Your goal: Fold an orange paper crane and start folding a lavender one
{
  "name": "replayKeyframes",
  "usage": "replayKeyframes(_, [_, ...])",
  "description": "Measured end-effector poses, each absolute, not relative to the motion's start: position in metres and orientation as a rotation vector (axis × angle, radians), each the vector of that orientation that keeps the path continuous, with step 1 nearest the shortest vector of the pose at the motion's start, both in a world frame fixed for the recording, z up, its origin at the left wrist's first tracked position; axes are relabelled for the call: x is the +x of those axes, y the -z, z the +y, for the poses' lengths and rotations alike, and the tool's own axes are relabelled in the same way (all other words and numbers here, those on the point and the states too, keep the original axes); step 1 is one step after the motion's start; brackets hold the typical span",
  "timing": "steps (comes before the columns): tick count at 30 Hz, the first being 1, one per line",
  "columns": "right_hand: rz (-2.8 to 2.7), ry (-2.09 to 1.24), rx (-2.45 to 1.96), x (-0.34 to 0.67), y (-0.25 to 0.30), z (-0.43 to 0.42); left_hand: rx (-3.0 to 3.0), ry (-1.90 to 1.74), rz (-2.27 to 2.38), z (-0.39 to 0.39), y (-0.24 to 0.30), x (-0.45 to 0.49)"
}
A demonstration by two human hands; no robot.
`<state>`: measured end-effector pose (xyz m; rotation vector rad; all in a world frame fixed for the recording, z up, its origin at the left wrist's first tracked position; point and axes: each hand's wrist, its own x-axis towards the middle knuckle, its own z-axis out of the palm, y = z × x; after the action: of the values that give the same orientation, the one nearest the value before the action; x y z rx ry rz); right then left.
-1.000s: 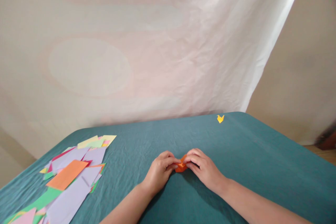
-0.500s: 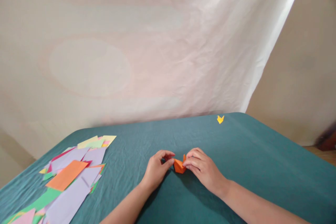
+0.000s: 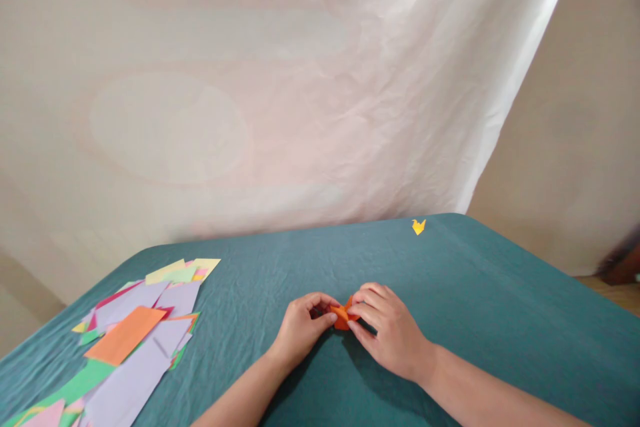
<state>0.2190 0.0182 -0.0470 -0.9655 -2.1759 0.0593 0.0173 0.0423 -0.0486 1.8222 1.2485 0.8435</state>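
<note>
- Brightest glow: high on the pale sheet, rightward.
- Soft shadow on the desk under the right hand.
- Papers look slightly blurred.

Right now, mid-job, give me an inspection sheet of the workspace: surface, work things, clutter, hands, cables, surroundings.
Surface: teal cloth, some wrinkles at left.
Work things: orange folded paper between the hands; yellow folded paper near the far edge, right of centre.
Clutter: loose coloured sheets, overlapping in an untidy spread at left.
Hands: left hand and right hand hold opposite sides of the orange piece.
Cables: nothing seen.
Surroundings: pale hanging sheet behind; dark reddish object at the right edge, unclear.
</note>
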Motion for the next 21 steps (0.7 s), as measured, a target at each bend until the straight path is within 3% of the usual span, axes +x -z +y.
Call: replayKeyframes(21, [-2.224,-0.01,-0.986,0.2127,0.0484,0.0152,1.689,-0.871,1.18,0.0384,0.0442,0.0209])
